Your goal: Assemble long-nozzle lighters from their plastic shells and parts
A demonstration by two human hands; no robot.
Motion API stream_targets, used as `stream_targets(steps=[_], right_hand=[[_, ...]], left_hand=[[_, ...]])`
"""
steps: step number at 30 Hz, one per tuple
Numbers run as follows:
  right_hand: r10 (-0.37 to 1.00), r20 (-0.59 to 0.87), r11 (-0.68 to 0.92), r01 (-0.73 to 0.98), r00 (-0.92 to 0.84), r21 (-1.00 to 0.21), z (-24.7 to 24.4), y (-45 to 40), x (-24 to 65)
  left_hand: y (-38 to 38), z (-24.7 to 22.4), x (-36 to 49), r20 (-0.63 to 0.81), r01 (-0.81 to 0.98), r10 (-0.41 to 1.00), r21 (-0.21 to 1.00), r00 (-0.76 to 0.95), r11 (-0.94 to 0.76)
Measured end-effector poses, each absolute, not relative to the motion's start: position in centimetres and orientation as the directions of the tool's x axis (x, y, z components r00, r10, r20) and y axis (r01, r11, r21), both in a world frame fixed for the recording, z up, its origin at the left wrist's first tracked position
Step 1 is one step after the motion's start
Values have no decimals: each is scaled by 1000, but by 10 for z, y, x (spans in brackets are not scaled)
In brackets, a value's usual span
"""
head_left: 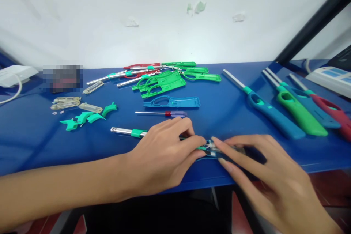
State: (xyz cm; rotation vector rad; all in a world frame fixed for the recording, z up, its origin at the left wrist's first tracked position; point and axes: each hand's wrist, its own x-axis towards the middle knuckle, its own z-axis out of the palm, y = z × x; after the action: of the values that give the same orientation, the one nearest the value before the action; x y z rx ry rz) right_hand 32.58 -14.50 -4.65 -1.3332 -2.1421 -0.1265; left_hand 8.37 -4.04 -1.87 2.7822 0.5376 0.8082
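A gas lighter with its handle opened lies near the table's front edge; its metal barrel (122, 131) and green collar point left. My left hand (161, 155) is closed over the middle of it, thumb and fingers pinching by the trigger area, and hides much of the blue handle shell. From the right, my right hand (271, 168) holds the handle end between thumb and fingers, a fingertip touching the clear fuel tank (215, 147). Thin wires show between the two hands. Just behind my left hand lies a screwdriver (161, 113), with a blue half shell (175, 102) beyond it.
Assembled lighters (274, 113) lie at the right. Green half shells (164, 83) and metal barrels are heaped at the back. Several green triggers (94, 117) and clear tanks (65, 102) sit at the left. White power strips (333, 79) stand at both sides, before a wall.
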Motion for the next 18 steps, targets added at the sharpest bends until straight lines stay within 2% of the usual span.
stream_targets(steps=[3, 11, 18], right_hand=[[781, 544, 496, 834, -307, -241, -47, -144, 327], [789, 541, 492, 827, -291, -272, -47, -145, 326], [807, 531, 455, 847, -260, -276, -48, -146, 326]], left_hand=[[-41, -18, 82, 472, 287, 385, 268, 793, -920], [-45, -14, 80, 437, 279, 418, 348, 796, -895], [-47, -11, 76, 361, 379, 465, 284, 809, -881]])
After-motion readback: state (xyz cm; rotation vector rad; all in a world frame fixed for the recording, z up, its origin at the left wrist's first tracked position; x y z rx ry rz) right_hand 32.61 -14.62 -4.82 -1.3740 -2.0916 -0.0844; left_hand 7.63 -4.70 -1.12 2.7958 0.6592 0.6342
